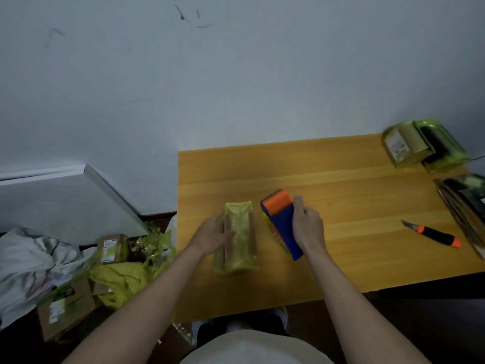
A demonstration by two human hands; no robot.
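Note:
A brown box wrapped in yellow-green plastic (240, 237) lies on the wooden table (341, 185) near its left edge. My left hand (211, 236) holds the package's left side, fingers curled over its top. Just to the right, my right hand (307, 223) grips a blue and orange tape dispenser (280, 219), which stands tilted on the table beside the package, apart from it.
An orange and black utility knife (433, 233) lies at the table's right. Two wrapped boxes (420, 145) stand at the far right corner, flat dark packets (467, 206) at the right edge. On the floor to the left are boxes (65, 308), crumpled yellow-green plastic (126, 277) and a white board (65, 200).

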